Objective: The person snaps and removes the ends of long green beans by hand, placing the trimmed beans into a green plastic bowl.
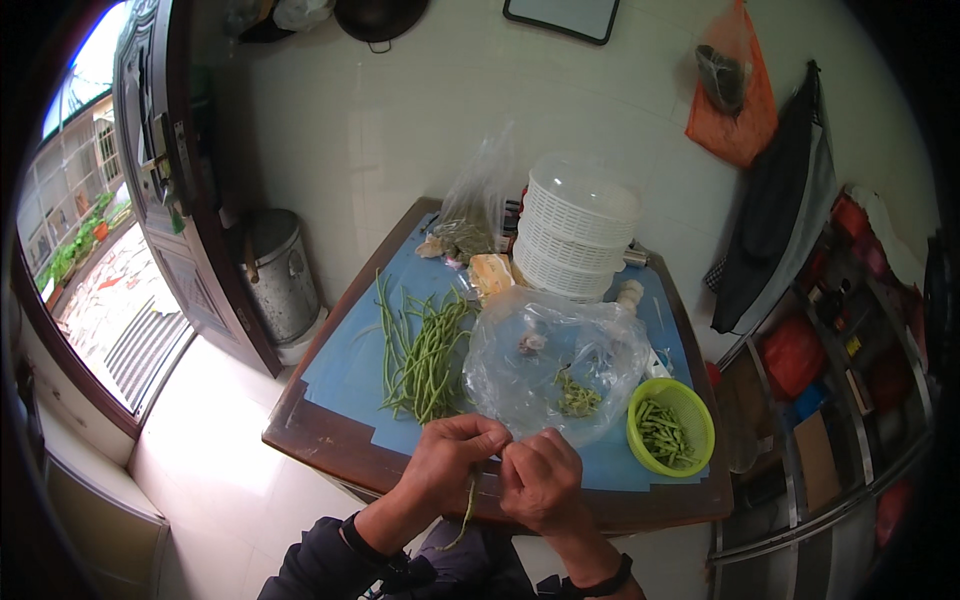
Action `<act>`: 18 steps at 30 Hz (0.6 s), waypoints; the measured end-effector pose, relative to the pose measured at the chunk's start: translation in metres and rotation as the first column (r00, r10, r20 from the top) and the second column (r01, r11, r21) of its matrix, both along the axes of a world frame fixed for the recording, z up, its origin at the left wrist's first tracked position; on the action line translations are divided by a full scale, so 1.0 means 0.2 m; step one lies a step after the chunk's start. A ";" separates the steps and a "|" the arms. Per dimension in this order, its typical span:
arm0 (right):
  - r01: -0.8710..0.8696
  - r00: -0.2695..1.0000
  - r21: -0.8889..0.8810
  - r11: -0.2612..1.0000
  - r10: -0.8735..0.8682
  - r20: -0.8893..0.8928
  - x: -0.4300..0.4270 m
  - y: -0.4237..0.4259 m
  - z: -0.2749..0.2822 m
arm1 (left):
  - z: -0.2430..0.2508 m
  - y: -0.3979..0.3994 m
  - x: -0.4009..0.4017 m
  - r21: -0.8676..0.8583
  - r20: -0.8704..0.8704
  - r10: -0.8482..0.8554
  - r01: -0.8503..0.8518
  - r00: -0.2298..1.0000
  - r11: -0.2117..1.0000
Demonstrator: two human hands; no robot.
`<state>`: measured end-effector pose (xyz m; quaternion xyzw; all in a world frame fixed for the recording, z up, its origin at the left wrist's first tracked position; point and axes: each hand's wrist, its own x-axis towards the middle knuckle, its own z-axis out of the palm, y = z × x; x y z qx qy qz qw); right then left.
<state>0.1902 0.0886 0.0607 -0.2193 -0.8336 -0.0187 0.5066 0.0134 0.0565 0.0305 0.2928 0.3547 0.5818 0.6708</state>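
My left hand [457,454] grips a long green bean [472,504] whose tail dangles below it, past the table's front edge. Fingertips of my right hand [541,480] meet the left ones at the upper end of the bean, pinched together; what lies between them is hidden. Beyond my hands spreads a clear plastic bag [495,375] with a small heap of bean trimmings [579,397] on it. Left of the bag lies a pile of whole long beans [427,352]. To the right, a lime-green plastic basket [708,420] holds short cut bean pieces [664,435].
White stacked plastic baskets [574,247] stand at the back of the table [337,375]. Near them are a yellow packet [491,274], a plastic bag of dried greens [469,232] and garlic bulbs [630,294]. A metal bin [277,277] and open door [202,225] are left, shelves [817,420] right.
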 end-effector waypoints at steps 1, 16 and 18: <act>0.003 1.000 0.004 1.000 -0.003 0.006 0.01 0.00 0.00 | 0.00 0.00 0.00 -0.005 0.018 -0.007 0.007 1.000 1.000; -0.114 0.952 0.077 0.990 0.087 0.292 0.04 -0.03 -0.03 | 0.03 0.01 -0.03 -0.037 0.151 -0.039 0.045 0.988 0.998; -0.128 0.954 0.044 0.991 0.111 0.278 0.05 -0.03 -0.07 | 0.08 0.02 -0.04 -0.052 0.175 -0.041 0.051 0.984 0.997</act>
